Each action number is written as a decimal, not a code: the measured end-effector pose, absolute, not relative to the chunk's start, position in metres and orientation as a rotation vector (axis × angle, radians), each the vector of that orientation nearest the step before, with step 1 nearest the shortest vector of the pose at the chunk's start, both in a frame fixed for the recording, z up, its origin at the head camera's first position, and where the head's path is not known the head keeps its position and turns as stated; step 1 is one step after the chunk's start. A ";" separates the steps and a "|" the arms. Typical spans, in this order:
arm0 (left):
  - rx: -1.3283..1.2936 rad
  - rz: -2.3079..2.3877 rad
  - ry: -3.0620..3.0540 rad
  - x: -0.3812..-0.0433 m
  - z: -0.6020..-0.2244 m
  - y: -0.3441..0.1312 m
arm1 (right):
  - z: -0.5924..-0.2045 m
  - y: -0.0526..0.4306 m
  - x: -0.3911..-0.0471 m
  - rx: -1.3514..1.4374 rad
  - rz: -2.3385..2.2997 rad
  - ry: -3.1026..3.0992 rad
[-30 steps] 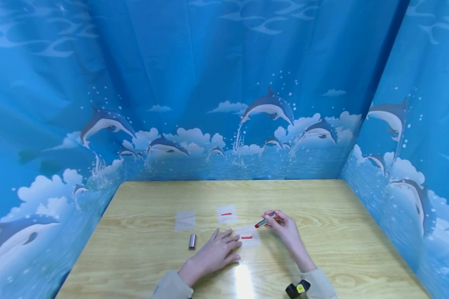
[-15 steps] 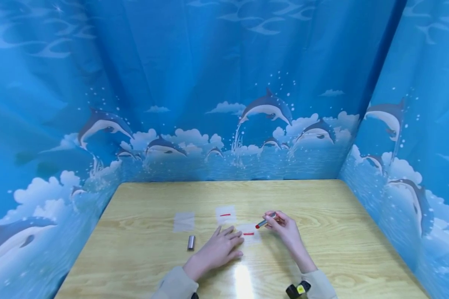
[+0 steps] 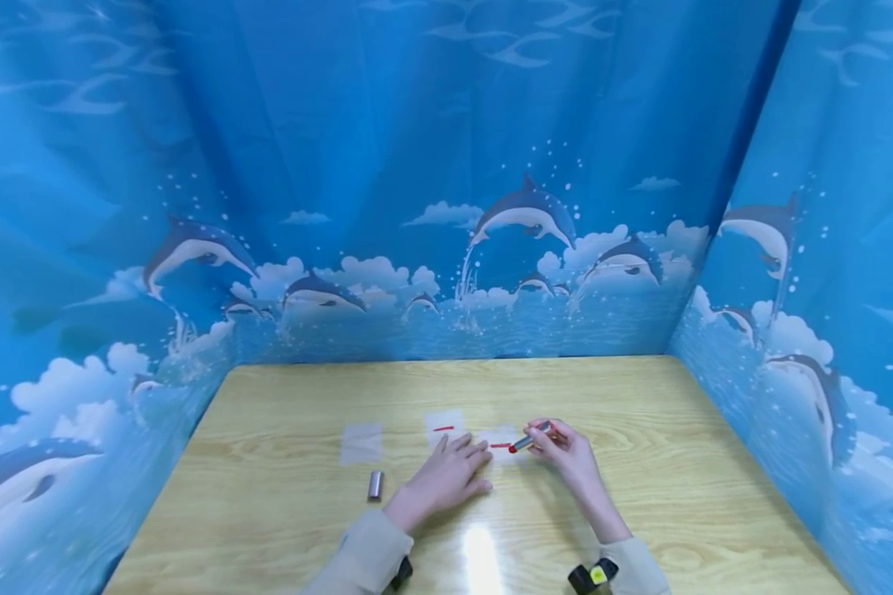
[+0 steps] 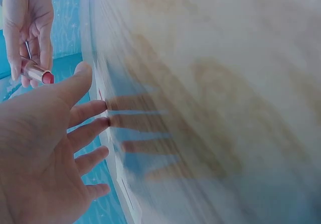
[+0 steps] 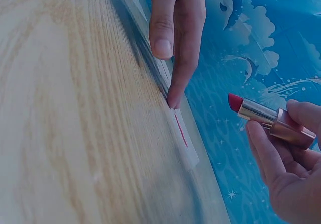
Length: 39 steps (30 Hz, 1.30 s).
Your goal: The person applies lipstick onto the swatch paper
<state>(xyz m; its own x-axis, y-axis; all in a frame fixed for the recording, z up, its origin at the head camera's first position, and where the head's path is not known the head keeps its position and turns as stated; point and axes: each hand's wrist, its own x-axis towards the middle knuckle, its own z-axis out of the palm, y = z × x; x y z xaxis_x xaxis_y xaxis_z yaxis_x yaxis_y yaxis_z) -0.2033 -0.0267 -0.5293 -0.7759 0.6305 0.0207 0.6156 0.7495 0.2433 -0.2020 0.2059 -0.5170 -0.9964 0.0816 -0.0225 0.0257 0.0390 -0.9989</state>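
Note:
My right hand (image 3: 570, 459) pinches an uncapped red lipstick (image 3: 533, 436) between thumb and fingers. Its red tip (image 5: 234, 102) points left, held above the table in the right wrist view. With fingers spread and nearly straight, my left hand (image 3: 450, 475) has fingertips down at the left edge of a small thin white sheet (image 3: 503, 458). A short red stroke (image 3: 501, 445) marks that sheet. Behind the left hand lies a second sheet (image 3: 437, 420), also with a red stroke and partly covered by the fingers.
An unmarked thin sheet (image 3: 360, 445) lies on the left of the wooden table (image 3: 298, 397). Nearer me stands or lies the metallic lipstick cap (image 3: 375, 486); which, I cannot tell. A blue dolphin-print curtain (image 3: 387, 207) rises along the table's back and sides.
My left hand has moved forward and slightly right, and the marked sheet under its fingertips has slid away from me. My right hand stays nearly still with the lipstick.

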 end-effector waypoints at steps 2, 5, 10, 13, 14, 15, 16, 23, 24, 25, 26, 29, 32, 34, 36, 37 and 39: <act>1.018 0.351 2.886 -0.207 -0.529 -0.026 | -0.517 0.206 -0.202 -0.114 2.160 -2.223; 1.012 0.347 2.891 -0.212 -0.530 -0.025 | -0.517 0.205 -0.202 -0.117 2.162 -2.221; 0.993 0.354 2.890 -0.219 -0.531 -0.024 | -0.517 0.205 -0.201 -0.116 2.161 -2.219; 0.972 0.342 2.894 -0.222 -0.531 -0.024 | -0.516 0.204 -0.200 -0.105 2.160 -2.215; 0.966 0.334 2.894 -0.223 -0.531 -0.023 | -0.516 0.204 -0.200 -0.103 2.157 -2.216; 0.957 0.334 2.892 -0.224 -0.531 -0.023 | -0.516 0.203 -0.200 -0.104 2.158 -2.215; 0.949 0.329 2.890 -0.225 -0.531 -0.024 | -0.515 0.203 -0.199 -0.105 2.157 -2.217; 0.924 0.369 2.903 -0.225 -0.528 -0.027 | -0.512 0.203 -0.197 -0.116 2.175 -2.198; 0.923 0.385 2.904 -0.224 -0.527 -0.029 | -0.512 0.203 -0.197 -0.116 2.179 -2.192; 0.926 0.404 2.910 -0.223 -0.526 -0.030 | -0.512 0.203 -0.197 -0.122 2.186 -2.186; 0.927 0.422 2.914 -0.223 -0.525 -0.031 | -0.512 0.203 -0.196 -0.123 2.187 -2.181; 0.941 0.470 2.932 -0.220 -0.522 -0.035 | -0.512 0.204 -0.196 -0.126 2.180 -2.176; 0.939 0.515 2.939 -0.217 -0.519 -0.042 | -0.513 0.205 -0.196 -0.125 2.175 -2.179; 0.932 0.541 2.949 -0.215 -0.518 -0.047 | -0.514 0.205 -0.196 -0.125 2.175 -2.188; 0.924 0.566 2.958 -0.214 -0.515 -0.054 | -0.514 0.206 -0.196 -0.127 2.182 -2.189; 0.924 0.571 2.970 -0.213 -0.515 -0.057 | -0.514 0.206 -0.196 -0.131 2.183 -2.192; 0.917 0.584 2.986 -0.213 -0.513 -0.064 | -0.514 0.206 -0.196 -0.140 2.193 -2.185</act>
